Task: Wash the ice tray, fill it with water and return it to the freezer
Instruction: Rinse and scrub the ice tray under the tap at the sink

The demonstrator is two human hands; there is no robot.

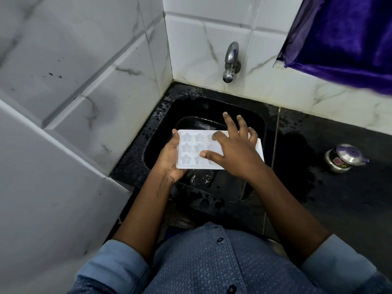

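A white ice tray (192, 150) with star-shaped cups is held level over the black sink (161, 132). My left hand (169, 160) grips its left end from below, thumb on the rim. Over the tray's right half my right hand (231, 149) lies with fingers spread and straight, touching the top. That hand hides the right cups. The steel tap (230, 62) sticks out of the tiled wall above the sink, and no water runs from it.
The black counter (339, 198) to the right is wet and carries a small steel pot with a purple-knobbed lid (345, 158). A purple cloth (343, 35) hangs at the upper right. White tiled walls (84, 81) close in the left and back.
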